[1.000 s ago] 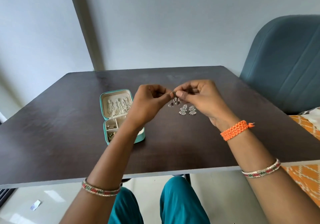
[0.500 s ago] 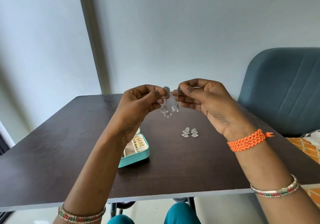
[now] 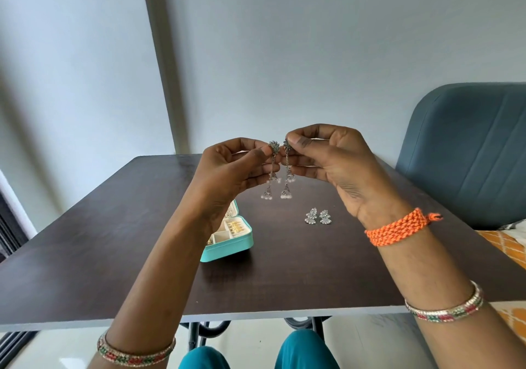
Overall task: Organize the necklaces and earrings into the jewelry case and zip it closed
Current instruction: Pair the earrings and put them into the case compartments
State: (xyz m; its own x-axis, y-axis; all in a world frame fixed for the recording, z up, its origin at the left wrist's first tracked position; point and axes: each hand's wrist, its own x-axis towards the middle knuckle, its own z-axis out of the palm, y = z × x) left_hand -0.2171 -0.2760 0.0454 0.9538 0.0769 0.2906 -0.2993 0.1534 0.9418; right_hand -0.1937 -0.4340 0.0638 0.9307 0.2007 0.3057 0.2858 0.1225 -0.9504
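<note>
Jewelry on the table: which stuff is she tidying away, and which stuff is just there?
For the job:
long dangly earrings, one in the left hand, one in the right hand
small earring pair on the table
teal jewelry case, open

Just there:
blue chair
orange patterned cloth

Both hands raised — left grip [image 3: 227,166] and right grip [image 3: 338,160] pinching.

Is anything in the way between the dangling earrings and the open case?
Only the holder's own left forearm: it crosses in front of the case, hiding most of its tray. Each hand, left and right, pinches one earring above the table; nothing else lies between.
</note>
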